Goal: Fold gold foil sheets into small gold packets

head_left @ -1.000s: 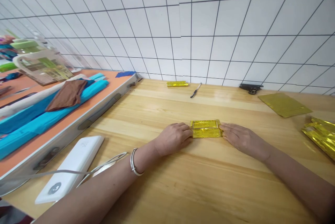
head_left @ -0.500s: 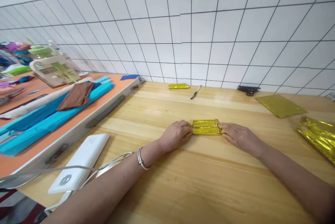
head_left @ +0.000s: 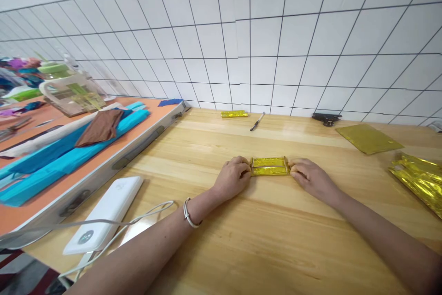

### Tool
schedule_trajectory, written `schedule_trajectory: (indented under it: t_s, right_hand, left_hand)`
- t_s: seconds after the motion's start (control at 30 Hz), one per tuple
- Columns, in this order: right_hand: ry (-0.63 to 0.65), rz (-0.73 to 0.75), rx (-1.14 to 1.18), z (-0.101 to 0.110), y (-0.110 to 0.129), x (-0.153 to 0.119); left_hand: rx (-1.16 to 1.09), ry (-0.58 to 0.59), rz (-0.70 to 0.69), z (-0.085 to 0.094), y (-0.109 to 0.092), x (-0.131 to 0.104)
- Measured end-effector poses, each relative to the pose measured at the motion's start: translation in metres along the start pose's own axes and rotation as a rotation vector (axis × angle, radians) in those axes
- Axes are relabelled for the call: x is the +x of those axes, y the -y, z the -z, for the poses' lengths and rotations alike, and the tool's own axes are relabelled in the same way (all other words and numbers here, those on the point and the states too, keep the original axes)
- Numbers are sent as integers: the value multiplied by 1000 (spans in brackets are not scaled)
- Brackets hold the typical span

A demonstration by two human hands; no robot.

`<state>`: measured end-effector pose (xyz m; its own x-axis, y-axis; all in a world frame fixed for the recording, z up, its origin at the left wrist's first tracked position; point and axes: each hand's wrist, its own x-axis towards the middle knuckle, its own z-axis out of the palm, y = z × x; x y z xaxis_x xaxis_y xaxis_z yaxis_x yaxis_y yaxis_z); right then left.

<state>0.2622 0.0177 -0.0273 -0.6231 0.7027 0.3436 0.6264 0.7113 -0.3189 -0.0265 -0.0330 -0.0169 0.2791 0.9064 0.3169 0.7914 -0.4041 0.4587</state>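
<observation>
A folded piece of shiny gold foil (head_left: 269,166) lies flat on the wooden table (head_left: 276,244), with a lengthwise seam across its middle. My left hand (head_left: 233,177) has its fingers closed on the foil's left end. At the right end, my right hand (head_left: 312,179) pinches the foil's edge, its fingers curled. A silver bangle (head_left: 188,214) is around my left wrist. The fingertips of both hands are partly hidden.
Near the tiled wall are a small gold strip (head_left: 234,114), a pen (head_left: 257,121) and a black clip (head_left: 326,118). Gold sheets (head_left: 369,138) lie at the right. A white power bank (head_left: 105,214) with cables is at the left, beside an orange surface (head_left: 138,141) holding fabrics.
The fingers of both hands have curled in more at the foil's ends. The foil's two halves look narrower and more even. The view has shifted slightly.
</observation>
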Motion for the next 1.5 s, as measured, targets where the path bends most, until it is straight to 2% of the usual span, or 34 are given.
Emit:
schedule_trajectory:
  t_s: [0.13, 0.27, 0.6, 0.8, 0.9, 1.0, 1.13, 1.23, 1.37, 1.5]
  right_hand:
    - [30, -103, 21, -2, -1, 8]
    - [66, -144, -9, -2, -3, 15]
    - [200, -179, -112, 11, 4, 37]
    - [193, -207, -123, 8, 0, 29]
    - [145, -248, -131, 5, -4, 22]
    - [104, -276, -130, 1, -9, 18]
    - [76, -272, -111, -3, -9, 15]
    - [42, -240, -121, -4, 2, 10]
    - [-5, -103, -375, 0, 29, 4]
    - [127, 183, -496, 8, 46, 7]
  left_hand:
    - [20, 8, 114, 0, -4, 1]
    - [35, 16, 182, -3, -4, 6]
    - [59, 116, 181, 1, 9, 27]
    - [76, 95, 155, 3, 3, 18]
    - [51, 53, 82, 0, -2, 10]
    - [36, 48, -94, -1, -8, 6]
    - [172, 157, -336, 2, -16, 4]
    - [295, 236, -412, 6, -24, 3]
    - [420, 285, -422, 8, -33, 3]
    - [392, 281, -437, 6, -34, 3]
